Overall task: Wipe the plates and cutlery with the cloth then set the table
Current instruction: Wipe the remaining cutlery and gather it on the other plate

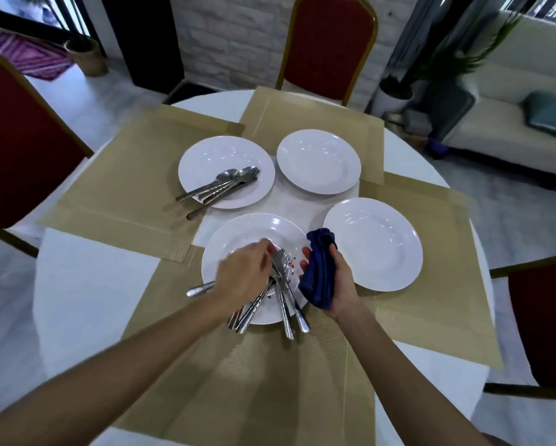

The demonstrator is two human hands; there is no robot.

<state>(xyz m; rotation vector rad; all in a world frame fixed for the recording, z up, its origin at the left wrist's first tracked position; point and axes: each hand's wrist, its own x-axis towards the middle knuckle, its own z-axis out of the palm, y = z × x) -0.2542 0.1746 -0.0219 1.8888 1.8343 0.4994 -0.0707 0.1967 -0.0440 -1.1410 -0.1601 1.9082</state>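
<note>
Several white plates lie on tan placemats on a round white table. The near plate [238,239] carries red specks and a pile of unwiped cutlery [286,304], forks and handles fanned toward me. My left hand [242,273] rests over that pile, fingertips pinched on a fork [278,260] near its head. My right hand [333,281] grips a bunched dark blue cloth [318,268] over the near plate's right edge. The far left plate [205,156] holds a bundle of spoons and forks [222,185]. The far plate [318,160] and the right plate [373,244] are bare.
Tan placemats [125,175] overlap around the table [77,284]. Red chairs with gold frames stand at the left [19,140], the far side [328,43] and the right [543,323]. A pale sofa [511,123] and potted plants [395,91] stand beyond.
</note>
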